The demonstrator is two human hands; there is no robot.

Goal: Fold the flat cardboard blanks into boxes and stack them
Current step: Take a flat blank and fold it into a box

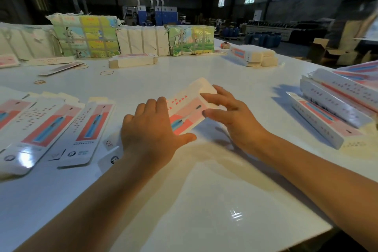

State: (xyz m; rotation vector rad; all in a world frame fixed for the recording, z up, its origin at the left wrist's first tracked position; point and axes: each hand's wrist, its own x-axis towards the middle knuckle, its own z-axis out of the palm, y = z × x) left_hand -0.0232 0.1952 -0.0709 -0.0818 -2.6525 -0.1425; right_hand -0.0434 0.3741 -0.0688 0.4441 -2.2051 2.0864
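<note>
Mid-task: the left hand (150, 129) presses flat and the right hand (231, 112), fingers spread, touches one blank (188, 108) at table centre; folded boxes (331, 104) are stacked right, while flat blanks (51, 127) remain left.

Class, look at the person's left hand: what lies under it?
The left hand rests flat on a half-folded box; its pink printed panel shows beyond the fingers. White flaps poke out beside the wrist. The covered part of the box cannot be seen.
</note>
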